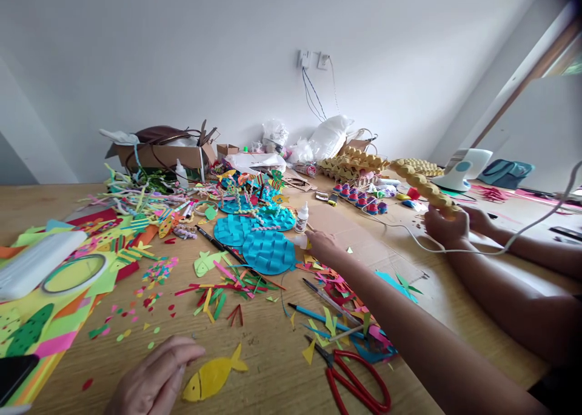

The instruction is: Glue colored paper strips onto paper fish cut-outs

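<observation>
My left hand (157,375) is at the bottom, its fingers curled together with nothing visible in them. Just right of it lies a yellow paper fish (211,377) with a drawn eye. My right hand (322,246) reaches to the middle of the table, its fingers closed at a small white object (301,241) whose shape is unclear. Directly behind that object stands a white glue bottle (302,217). Blue round pieces with folded paper strips (268,251) lie left of my right hand. Red-handled scissors (357,381) rest under my right forearm.
Another person's hands (448,224) hold a strip of yellow egg carton (422,188) at the right, with a white cable (409,240) nearby. Paper scraps, pens (318,318), a tape roll (75,274) and coloured sheets (59,342) cover much of the table. Boxes (159,159) stand by the wall.
</observation>
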{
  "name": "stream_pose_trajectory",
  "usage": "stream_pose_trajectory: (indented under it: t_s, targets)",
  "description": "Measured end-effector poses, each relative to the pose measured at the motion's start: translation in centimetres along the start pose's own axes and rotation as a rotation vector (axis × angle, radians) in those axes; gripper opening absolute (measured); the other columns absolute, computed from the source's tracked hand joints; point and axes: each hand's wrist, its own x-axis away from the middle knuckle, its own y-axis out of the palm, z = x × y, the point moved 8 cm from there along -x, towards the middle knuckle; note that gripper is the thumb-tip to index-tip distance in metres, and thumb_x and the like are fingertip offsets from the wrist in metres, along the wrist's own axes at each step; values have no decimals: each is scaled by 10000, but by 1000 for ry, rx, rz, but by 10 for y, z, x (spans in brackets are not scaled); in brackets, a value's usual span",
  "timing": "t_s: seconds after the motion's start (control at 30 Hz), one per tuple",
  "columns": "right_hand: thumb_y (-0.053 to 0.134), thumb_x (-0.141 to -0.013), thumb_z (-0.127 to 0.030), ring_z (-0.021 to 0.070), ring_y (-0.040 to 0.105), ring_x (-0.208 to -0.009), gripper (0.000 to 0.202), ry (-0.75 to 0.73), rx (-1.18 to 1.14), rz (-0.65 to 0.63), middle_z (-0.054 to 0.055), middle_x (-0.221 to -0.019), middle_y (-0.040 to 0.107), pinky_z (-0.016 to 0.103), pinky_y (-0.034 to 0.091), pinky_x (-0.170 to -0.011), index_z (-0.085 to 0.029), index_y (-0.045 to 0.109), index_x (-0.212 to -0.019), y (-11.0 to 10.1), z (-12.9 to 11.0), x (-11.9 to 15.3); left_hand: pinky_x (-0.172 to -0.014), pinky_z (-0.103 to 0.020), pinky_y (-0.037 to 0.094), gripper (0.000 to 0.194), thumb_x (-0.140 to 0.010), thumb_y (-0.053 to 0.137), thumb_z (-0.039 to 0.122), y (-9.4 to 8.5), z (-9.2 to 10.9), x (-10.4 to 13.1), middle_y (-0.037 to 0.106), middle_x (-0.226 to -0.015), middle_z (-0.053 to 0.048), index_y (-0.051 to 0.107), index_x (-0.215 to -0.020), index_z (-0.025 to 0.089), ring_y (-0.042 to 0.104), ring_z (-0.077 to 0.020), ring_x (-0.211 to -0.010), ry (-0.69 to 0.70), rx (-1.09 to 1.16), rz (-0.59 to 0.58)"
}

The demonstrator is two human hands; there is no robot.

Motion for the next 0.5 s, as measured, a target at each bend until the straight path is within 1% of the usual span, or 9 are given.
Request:
stream_pose_trajectory:
  t_s: [0.1,0.27,0.33,0.4,0.5]
  targets:
    - [499,-870,-319,188,556,-945,307,6,-5,6,72,-1115,540,399,472,-798,-154,509,-1128,-1,-1,0,-701,-101,494,182,-815,495,227,-4,9,-8,697,-826,8,645,-909,270,670,-125,-740,56,-32,-22]
    - [586,-797,-308,246,563,-955,353,-1,-44,33,115,-1033,592,362,429,-780,-150,526,-1108,-2,-4,1,-642,-105,507,208,-775,479,133,-11,21,-20,692,-754,9,635,-857,244,668,-119,-674,53,-15,28]
    - [605,-770,-285,267,564,-957,368,1,-58,55,131,-1033,596,351,415,-763,-145,531,-1103,-4,-4,4,-620,-116,511,204,-766,476,132,-12,20,-22,688,-734,8,633,-837,241,663,-120,-653,23,-8,38]
    - [601,-762,-255,275,559,-968,376,3,-70,88,144,-1060,586,350,400,-767,-140,529,-1113,-10,-4,9,-604,-137,516,180,-766,478,162,-13,13,-22,684,-725,0,635,-815,235,657,-129,-637,-37,-5,35]
    - [577,-765,-192,273,536,-1010,405,-28,-92,165,142,-1133,557,349,378,-802,-156,507,-1163,-26,-12,22,-588,-171,521,163,-769,477,221,-14,0,-21,677,-726,-19,638,-791,223,645,-143,-627,-136,-7,29]
